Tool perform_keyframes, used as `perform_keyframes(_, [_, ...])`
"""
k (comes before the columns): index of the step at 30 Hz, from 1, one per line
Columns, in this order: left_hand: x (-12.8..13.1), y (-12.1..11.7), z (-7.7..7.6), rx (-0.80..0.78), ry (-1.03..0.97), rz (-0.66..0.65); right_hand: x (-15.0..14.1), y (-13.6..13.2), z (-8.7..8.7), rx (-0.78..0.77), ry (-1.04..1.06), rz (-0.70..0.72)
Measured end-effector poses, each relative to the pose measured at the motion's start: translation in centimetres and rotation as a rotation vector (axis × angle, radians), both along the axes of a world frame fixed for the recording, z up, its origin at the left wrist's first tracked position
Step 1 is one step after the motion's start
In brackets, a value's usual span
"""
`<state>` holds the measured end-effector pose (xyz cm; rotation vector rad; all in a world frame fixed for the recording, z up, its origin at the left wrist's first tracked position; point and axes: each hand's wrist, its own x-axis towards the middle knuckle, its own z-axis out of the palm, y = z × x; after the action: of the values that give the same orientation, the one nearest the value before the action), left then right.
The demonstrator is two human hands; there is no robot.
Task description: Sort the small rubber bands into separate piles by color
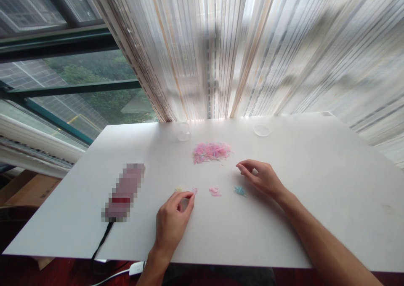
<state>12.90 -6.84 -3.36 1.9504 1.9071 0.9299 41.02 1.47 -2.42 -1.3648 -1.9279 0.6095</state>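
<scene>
A heap of mixed pink, purple and bluish thin strands (pixel 212 152) lies spread on the white table (pixel 271 235). Nearer to me is a row of small piles: yellow strands (pixel 179 189), a few purple strands (pixel 195 191), pink strands (pixel 215 191) and blue strands (pixel 239 190). Thumb and forefinger of my left hand (pixel 173 218) are pinched at the purple strands, partly covering the yellow ones. My right hand (pixel 260 176) has its fingertips pinched just right of the heap, above the blue pile. Whatever either pinch holds is too small to make out.
At the back stand a clear round plastic tub (pixel 183 132) and, farther right, a clear round lid (pixel 261 130). A blurred-out purple object (pixel 124 191) with a black strap lies at left. Striped curtains (pixel 195 50) hang behind the table. A white power adapter (pixel 136 268) sits below the front edge.
</scene>
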Motion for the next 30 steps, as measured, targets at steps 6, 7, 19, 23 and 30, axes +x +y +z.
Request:
perform_keyframes(6, [-0.1,0.0,0.1,-0.024,0.022,-0.011,0.0,0.0,0.1,-0.001,0.003,-0.001])
perform_keyframes(7, [-0.1,0.0,0.2,-0.030,0.027,-0.019,0.0,0.0,0.1,-0.001,0.005,0.001])
perform_keyframes(19, [0.1,-0.2,0.0,0.016,0.109,0.028,0.0,-0.1,0.0,0.000,0.017,0.004])
perform_keyframes(23, [0.6,0.1,-0.2,0.033,0.118,0.028,-0.1,-0.1,0.1,-0.003,0.026,0.007])
perform_keyframes(30, [0.7,0.5,-0.3,-0.004,0.108,0.067,-0.1,-0.1,0.1,-0.010,0.033,0.009])
